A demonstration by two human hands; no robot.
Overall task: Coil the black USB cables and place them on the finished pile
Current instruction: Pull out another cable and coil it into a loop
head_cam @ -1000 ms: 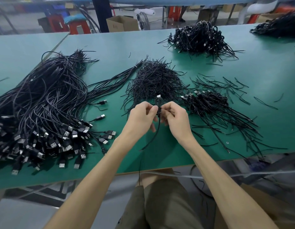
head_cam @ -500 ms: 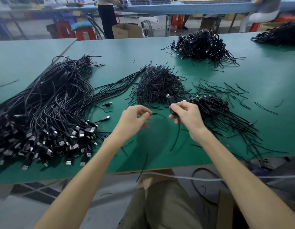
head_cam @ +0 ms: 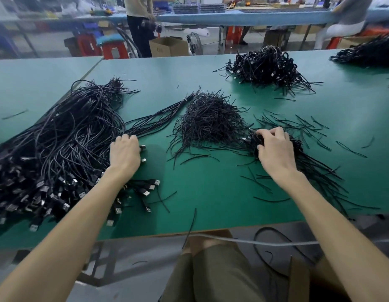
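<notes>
A big heap of loose black USB cables [head_cam: 58, 149] covers the left of the green table [head_cam: 211, 192], silver plugs toward me. My left hand [head_cam: 123, 153] lies palm down on that heap's right edge, fingers curled into the cables; whether it grips one is hidden. A plug [head_cam: 143, 147] pokes out beside its thumb. My right hand [head_cam: 274, 149] is on the finished pile [head_cam: 315, 168] at the right. It pinches a coiled cable [head_cam: 252, 139] between thumb and fingers, against the pile's left side.
A mound of black twist ties [head_cam: 211, 123] sits between my hands, with stray ties [head_cam: 298, 125] scattered to the right. Another cable pile [head_cam: 267, 66] lies far back right. A tied bundle of cables [head_cam: 163, 114] runs toward the mound. People stand and sit behind the table.
My hands have parted. The right hand carried the coiled cable right onto the finished pile. The left hand let go and moved left onto the loose cable heap.
</notes>
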